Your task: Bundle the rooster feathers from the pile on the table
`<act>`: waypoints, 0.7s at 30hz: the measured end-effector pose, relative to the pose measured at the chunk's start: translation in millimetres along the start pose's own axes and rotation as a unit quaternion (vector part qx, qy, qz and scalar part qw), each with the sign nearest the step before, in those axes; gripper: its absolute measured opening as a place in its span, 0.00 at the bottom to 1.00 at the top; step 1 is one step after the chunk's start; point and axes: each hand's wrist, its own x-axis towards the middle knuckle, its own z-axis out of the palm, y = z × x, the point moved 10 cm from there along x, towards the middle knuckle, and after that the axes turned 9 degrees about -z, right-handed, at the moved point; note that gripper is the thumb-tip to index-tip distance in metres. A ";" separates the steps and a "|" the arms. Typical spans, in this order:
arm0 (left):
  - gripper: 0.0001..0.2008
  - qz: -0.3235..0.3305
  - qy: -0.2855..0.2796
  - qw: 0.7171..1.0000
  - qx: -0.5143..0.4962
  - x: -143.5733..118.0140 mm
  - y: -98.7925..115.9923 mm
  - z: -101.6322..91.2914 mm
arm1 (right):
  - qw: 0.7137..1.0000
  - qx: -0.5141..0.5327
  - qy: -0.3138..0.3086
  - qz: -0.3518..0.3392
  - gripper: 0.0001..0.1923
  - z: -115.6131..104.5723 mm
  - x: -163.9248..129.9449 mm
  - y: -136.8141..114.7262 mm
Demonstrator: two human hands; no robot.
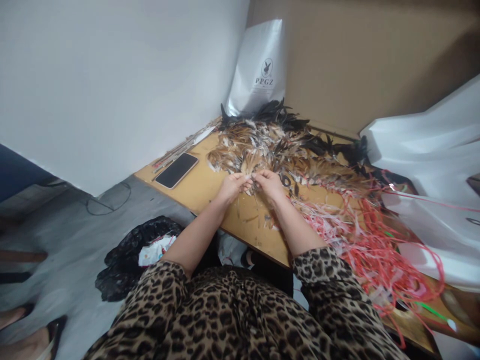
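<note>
My left hand [235, 185] and my right hand [267, 184] meet over the table, fingertips pinched close together. Between them they grip a small bunch of brown feathers [252, 164], its tips fanning away from me. Just beyond lies a large pile of brown, white and black feathers [262, 134]. A dark ring-shaped item [286, 181] rests right of my right hand. Loose feather bits lie on the wood below my fingers. The lower ends of the bunch are mostly hidden by my fingers.
A phone [177, 170] lies on the wooden table [202, 195] at left. Tangled pink-red string [390, 260] covers the right side. A white bag [260, 70] stands behind the pile. A black plastic bag [127, 255] sits on the floor. Another person's foot [32, 345] shows lower left.
</note>
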 end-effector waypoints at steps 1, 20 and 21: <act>0.11 0.002 -0.005 1.000 -0.004 0.7 -0.1 0.0 | 1.000 0.008 -0.002 0.007 0.15 1.1 -0.5 0.5; 0.06 -0.045 -0.047 0.997 -0.035 2.0 -9.1 1.5 | 0.989 -0.093 -0.093 -0.071 0.13 3.5 1.6 -22.7; 0.06 -0.042 -0.040 0.998 -0.034 1.6 -7.8 1.3 | 0.990 -0.092 -0.082 -0.070 0.13 1.6 2.4 -21.6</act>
